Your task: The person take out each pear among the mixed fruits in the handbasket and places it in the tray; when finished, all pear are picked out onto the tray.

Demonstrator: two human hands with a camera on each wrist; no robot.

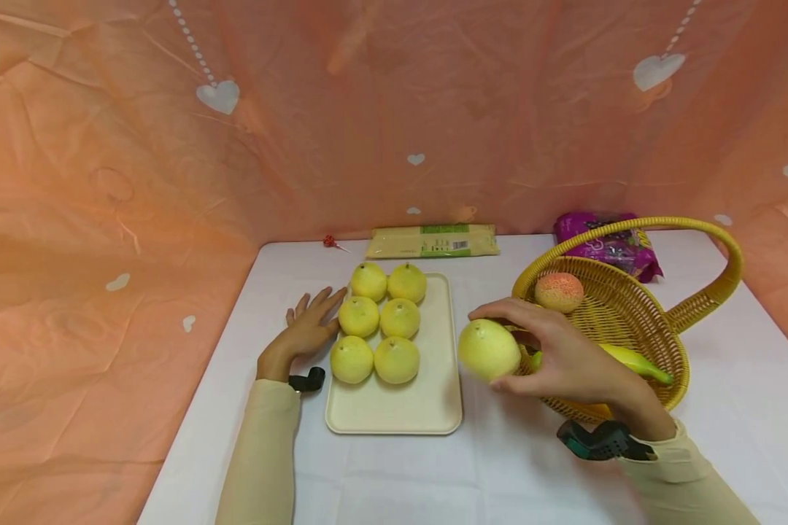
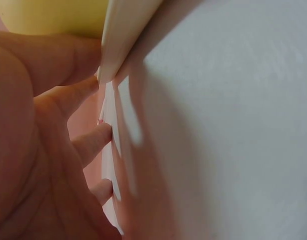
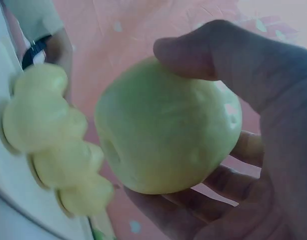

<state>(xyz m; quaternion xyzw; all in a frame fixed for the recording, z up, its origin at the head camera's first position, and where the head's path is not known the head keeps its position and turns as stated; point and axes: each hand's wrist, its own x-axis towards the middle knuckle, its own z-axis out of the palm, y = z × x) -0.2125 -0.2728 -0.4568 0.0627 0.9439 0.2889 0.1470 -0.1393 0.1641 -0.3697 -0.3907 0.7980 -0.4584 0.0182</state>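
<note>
My right hand (image 1: 561, 354) grips a round pale yellow pear (image 1: 489, 351), thumb on one side and fingers curled round the other. It holds the pear between the tray and the basket, and the right wrist view shows this pear (image 3: 166, 127) close up. Several more such pears (image 1: 400, 319) sit in paired rows on a cream tray (image 1: 394, 415). My left hand (image 1: 305, 329) rests at the tray's left side with its fingers spread. In the left wrist view, the thumb and a fingertip are right at the tray's rim (image 2: 124, 37).
A yellow wicker basket (image 1: 675, 343) with an arched handle stands at the right, holding a peach-like fruit (image 1: 559, 292) and a banana (image 1: 633, 362). Behind are a purple snack bag (image 1: 607, 244), a long beige packet (image 1: 433, 241) and a small red item (image 1: 330, 240).
</note>
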